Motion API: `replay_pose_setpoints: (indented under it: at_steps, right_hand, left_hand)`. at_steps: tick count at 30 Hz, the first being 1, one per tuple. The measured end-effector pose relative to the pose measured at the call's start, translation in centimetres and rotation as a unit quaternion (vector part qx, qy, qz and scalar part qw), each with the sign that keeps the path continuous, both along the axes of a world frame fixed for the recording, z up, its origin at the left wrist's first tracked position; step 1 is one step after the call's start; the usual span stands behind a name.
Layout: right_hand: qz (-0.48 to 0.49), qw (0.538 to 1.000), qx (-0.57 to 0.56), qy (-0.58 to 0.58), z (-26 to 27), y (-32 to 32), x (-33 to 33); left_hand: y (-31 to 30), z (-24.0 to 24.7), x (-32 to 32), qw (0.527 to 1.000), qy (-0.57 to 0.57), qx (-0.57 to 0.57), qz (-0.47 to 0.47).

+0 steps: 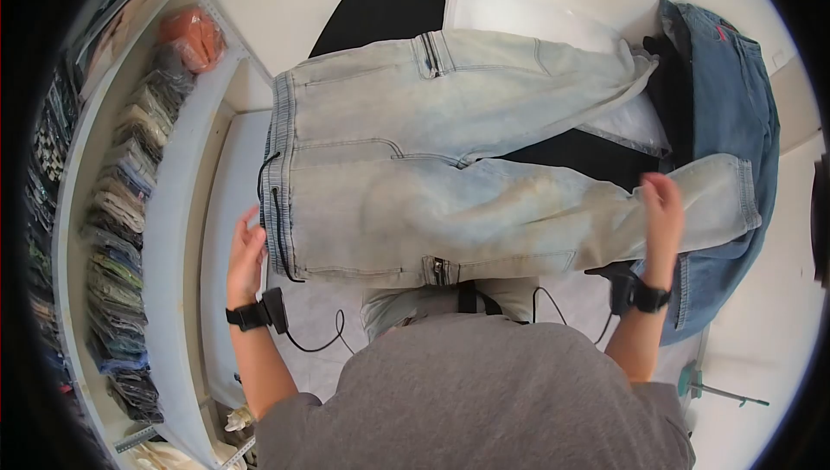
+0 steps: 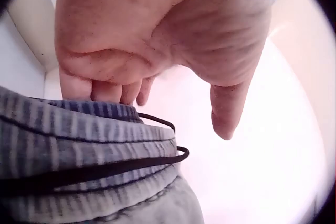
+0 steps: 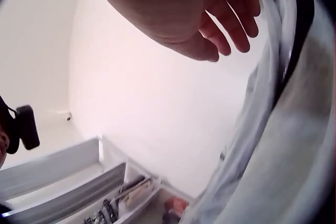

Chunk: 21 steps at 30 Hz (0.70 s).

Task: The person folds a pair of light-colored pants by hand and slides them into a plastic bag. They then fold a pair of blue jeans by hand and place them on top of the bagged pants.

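Pale washed denim trousers (image 1: 354, 202) lie spread sideways in the head view, the legs pointing right. Their ribbed elastic waistband (image 1: 283, 115) is at the left, with a black drawstring (image 2: 105, 170) hanging along it. My left hand (image 1: 246, 255) is beside the lower part of the waistband. In the left wrist view its thumb (image 2: 227, 111) is straight and apart from the denim, while the fingertips are hidden behind the waistband. Over the nearer trouser leg, my right hand (image 1: 662, 215) is raised with loosely bent fingers (image 3: 231, 24) and holds nothing.
At the left, a shelf (image 1: 186, 150) holds several bagged folded garments (image 1: 130, 202) and an orange bundle (image 1: 192, 40). Darker blue denim (image 1: 735, 81) hangs at the right. A black sheet (image 1: 367, 16) and clear plastic (image 1: 635, 124) lie under the trousers.
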State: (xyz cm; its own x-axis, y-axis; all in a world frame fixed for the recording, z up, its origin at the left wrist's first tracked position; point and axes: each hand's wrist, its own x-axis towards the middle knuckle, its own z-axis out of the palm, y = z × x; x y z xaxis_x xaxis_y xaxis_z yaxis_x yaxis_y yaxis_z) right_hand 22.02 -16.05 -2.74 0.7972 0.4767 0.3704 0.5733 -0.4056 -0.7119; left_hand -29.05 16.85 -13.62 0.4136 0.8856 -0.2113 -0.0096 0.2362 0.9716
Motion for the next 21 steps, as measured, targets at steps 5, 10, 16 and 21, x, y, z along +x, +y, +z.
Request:
replay_pose_setpoints:
  at_steps: [5, 10, 16, 21]
  right_hand:
    - [0.245, 0.965, -0.088, 0.033, -1.7, 10.1, -5.7]
    - [0.229, 0.929, -0.282, -0.076, -3.6, 15.0, -7.6]
    - [0.265, 0.903, -0.301, 0.157, -3.3, 17.1, -7.3]
    - [0.296, 0.857, -0.25, 0.339, -2.4, 16.9, -6.8]
  left_hand:
    - [1.8, 5.8, 4.2, 0.991, 0.063, 0.111, -0.047]
    - [4.5, 6.8, 6.2, 0.991, 0.064, 0.085, -0.083]
    - [5.9, 6.8, 6.8, 0.954, 0.171, 0.156, -0.189]
    - [5.4, 9.1, 8.2, 0.886, 0.293, 0.279, -0.227]
